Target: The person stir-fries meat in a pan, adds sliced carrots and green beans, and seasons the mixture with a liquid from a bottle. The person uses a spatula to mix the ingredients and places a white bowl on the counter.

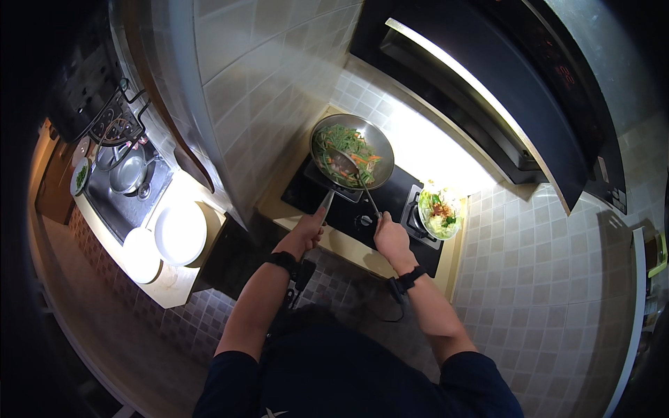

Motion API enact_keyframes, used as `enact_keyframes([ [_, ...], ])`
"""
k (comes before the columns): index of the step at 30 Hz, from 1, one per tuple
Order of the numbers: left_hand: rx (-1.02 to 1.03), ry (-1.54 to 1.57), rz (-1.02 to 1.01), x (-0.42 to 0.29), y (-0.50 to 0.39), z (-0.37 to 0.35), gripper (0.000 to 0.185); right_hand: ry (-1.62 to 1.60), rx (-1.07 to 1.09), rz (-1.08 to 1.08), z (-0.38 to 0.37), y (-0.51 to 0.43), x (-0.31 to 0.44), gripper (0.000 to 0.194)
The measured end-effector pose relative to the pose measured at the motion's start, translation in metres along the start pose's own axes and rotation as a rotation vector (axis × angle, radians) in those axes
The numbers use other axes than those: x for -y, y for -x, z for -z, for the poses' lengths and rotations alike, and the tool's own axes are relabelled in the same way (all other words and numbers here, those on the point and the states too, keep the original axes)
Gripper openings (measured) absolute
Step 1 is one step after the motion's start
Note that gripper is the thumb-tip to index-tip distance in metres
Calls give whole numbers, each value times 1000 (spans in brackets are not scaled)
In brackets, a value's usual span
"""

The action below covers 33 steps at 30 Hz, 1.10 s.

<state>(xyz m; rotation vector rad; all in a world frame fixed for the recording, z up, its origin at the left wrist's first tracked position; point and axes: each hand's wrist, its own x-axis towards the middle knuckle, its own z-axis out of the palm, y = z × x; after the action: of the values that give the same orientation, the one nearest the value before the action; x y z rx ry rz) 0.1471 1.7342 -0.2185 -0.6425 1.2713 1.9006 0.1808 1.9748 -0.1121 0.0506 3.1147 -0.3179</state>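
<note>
A metal wok (384,143) holding green vegetables, orange strips and what looks like meat (342,141) stands over the left burner of a black gas hob (339,211). My left hand (309,230) is closed around the wok's handle (328,204). In my right hand (391,237) is the handle of a metal cooking ladle or spatula (370,196), whose dark head rests among the food. Right of that hand, a plate (453,230) of chopped greens with a reddish-brown seasoning sits over the right burner (416,217).
Black range hood (486,78) overhangs the hob at upper right; tiled walls flank it. On the left counter (172,292) are two white plates (180,232) (141,256), a sink (157,193) with a metal pan (128,172), and a dish of chopped greens (81,176).
</note>
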Motion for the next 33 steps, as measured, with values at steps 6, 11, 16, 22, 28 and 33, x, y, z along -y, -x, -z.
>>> enact_keyframes([
  [6, 35, 14, 22, -1, 0, -1, 56, -45, -60, -56, -17, -5, 9, 33],
  [11, 5, -24, -12, -1, 1, -1, 55, -294, -175, -24, 13, 11, 9, 29],
  [16, 17, -47, -17, -3, 4, 1, 56, -118, -152, -151, 28, -85, 3, 32],
  [22, 37, -73, -14, -4, 3, 5, 58, -163, -30, 54, -5, -127, 12, 37],
  [28, 25, -70, -15, -4, 0, 7, 57, 320, -218, 242, 36, -23, -11, 44],
  [33, 22, -48, -28, -7, 9, 5, 54, 341, -239, 40, 52, -27, -39, 46],
])
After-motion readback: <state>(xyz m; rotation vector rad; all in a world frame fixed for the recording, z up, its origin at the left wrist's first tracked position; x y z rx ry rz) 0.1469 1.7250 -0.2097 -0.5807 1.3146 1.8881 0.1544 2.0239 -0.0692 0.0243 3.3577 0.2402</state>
